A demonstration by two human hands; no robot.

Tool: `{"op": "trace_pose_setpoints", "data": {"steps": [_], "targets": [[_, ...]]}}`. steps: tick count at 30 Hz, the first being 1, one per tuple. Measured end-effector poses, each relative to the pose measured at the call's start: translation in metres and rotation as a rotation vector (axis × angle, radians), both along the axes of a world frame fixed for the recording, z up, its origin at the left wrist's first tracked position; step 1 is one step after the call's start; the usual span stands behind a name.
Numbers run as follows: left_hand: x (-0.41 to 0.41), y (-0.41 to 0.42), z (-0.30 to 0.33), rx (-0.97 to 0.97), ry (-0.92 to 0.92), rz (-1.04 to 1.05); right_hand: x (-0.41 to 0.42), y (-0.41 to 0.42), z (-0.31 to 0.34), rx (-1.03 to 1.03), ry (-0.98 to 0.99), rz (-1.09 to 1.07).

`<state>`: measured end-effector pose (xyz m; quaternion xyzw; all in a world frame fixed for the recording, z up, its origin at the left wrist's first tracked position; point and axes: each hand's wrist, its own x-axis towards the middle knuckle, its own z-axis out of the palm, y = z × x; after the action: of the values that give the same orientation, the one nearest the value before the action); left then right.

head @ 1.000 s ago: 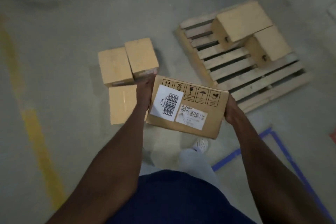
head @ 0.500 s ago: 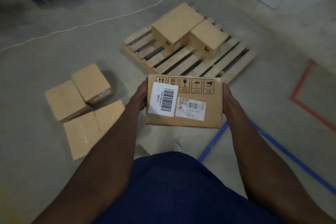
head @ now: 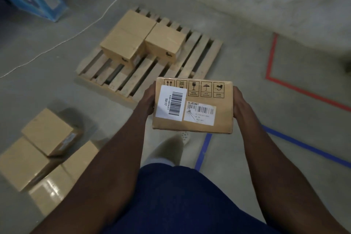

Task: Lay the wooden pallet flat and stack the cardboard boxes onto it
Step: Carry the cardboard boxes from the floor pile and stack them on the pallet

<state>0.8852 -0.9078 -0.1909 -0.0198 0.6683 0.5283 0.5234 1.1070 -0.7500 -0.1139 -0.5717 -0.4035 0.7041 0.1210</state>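
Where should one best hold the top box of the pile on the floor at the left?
Probably by its two opposite side faces, one hand on each, reaching down from above. The top box lies tilted across the lower boxes, so its sides are free, while its underside rests on them.

Tan cardboard box with white barcode labels, pale wooden pallet, red floor tape, blue floor tape
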Motion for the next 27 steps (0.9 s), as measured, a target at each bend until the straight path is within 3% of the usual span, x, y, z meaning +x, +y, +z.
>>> {"op": "trace_pose_setpoints", "data": {"steps": [8, 15, 21, 27], "targets": [[-0.019, 0.127, -0.004, -0.041, -0.098, 0.091, -0.052, 0.152, -0.015, 0.063, -0.151, 0.048], [-0.054, 0.213, 0.008, -0.047, -0.14, 0.277, -0.113, 0.264, -0.016, -0.003, -0.085, 0.173], [-0.091, 0.259, -0.009, -0.118, -0.084, 0.446, -0.174, 0.338, -0.034, -0.055, -0.03, 0.381], [-0.087, 0.294, 0.007, -0.107, -0.107, 0.782, -0.24, 0.402, -0.061, -0.175, 0.013, 0.68]]}}
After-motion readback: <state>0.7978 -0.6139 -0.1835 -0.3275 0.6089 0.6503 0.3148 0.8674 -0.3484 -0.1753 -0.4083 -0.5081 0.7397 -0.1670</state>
